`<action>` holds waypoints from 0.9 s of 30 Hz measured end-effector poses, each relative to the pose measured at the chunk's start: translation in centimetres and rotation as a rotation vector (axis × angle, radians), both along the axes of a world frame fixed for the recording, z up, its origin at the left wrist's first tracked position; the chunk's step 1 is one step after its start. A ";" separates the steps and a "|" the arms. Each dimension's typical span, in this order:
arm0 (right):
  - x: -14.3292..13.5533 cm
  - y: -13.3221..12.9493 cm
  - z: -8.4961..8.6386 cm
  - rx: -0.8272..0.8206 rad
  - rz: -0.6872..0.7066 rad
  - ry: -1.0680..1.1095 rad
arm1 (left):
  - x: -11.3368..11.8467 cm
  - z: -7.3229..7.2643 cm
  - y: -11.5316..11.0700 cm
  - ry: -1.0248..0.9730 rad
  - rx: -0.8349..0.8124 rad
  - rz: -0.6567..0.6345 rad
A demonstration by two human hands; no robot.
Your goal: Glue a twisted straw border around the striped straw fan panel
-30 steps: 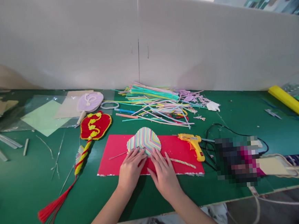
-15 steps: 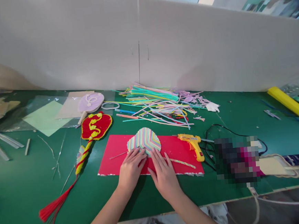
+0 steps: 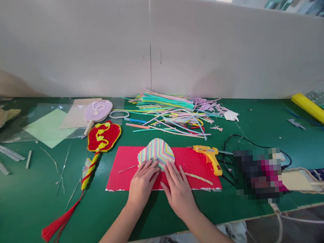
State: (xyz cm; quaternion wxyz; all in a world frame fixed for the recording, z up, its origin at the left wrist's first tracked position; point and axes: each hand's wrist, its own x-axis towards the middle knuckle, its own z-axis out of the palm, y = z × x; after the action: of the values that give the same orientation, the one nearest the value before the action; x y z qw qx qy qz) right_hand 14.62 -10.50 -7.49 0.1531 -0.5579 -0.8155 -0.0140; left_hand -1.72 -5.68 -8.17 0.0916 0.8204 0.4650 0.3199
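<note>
A rounded fan piece (image 3: 156, 150) striped in pastel pipe cleaners lies flat on a red board (image 3: 121, 173). My left hand (image 3: 144, 178) rests on its lower left edge, palm down with fingers stretched out. On the lower right edge lies my right hand (image 3: 177, 184), its fingers also extended and the thumb apart. The fan's bottom part is hidden under my fingers. A twisted pastel stick (image 3: 199, 178) reaches out to the right of my right hand. To the left of the fan a thin wire (image 3: 128, 168) sticks out.
A yellow glue gun (image 3: 209, 157) lies at the board's right edge, its black cord behind it. Loose pipe cleaners (image 3: 166, 106) are heaped at the back. Left of the board are a red and yellow fan (image 3: 103, 137) with a red tassel and a lilac fan (image 3: 98, 110).
Both hands stay on the striped fan in nearly the same pose. The whole view has shifted very slightly; nothing else has visibly moved.
</note>
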 end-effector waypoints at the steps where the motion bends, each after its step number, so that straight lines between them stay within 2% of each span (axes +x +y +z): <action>1: 0.0 0.0 0.0 -0.004 0.001 -0.002 | 0.0 0.1 0.0 -0.011 -0.004 -0.002; 5: 0.0 0.1 0.1 -0.031 0.009 0.001 | -0.4 0.5 0.0 -0.119 -0.064 0.010; 8: 0.0 0.1 0.2 -0.049 0.005 0.011 | -1.6 1.0 -0.2 -0.180 -0.085 0.085; 11: 0.0 0.0 0.3 -0.060 -0.003 0.028 | -2.9 1.4 -0.9 -0.204 -0.077 0.160; 14: 0.0 0.0 0.3 -0.047 -0.014 0.045 | -3.5 1.5 -1.7 -0.182 -0.071 0.170; 20: 0.0 0.0 0.1 -0.047 0.009 0.073 | -2.6 1.3 -2.5 -0.066 -0.081 0.129; 24: 0.5 0.0 0.1 -0.008 -0.018 0.128 | -1.5 1.7 -1.9 -0.015 -0.072 0.109; 27: 1.3 0.1 0.0 0.058 -0.073 0.211 | -0.7 2.1 -1.0 0.011 -0.054 0.041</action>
State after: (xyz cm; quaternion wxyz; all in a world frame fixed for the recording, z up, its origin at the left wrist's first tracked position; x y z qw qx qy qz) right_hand 15.87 -10.42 -7.45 0.2536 -0.5809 -0.7733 0.0160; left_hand -2.38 -6.65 -6.06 0.1045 0.8095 0.4908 0.3047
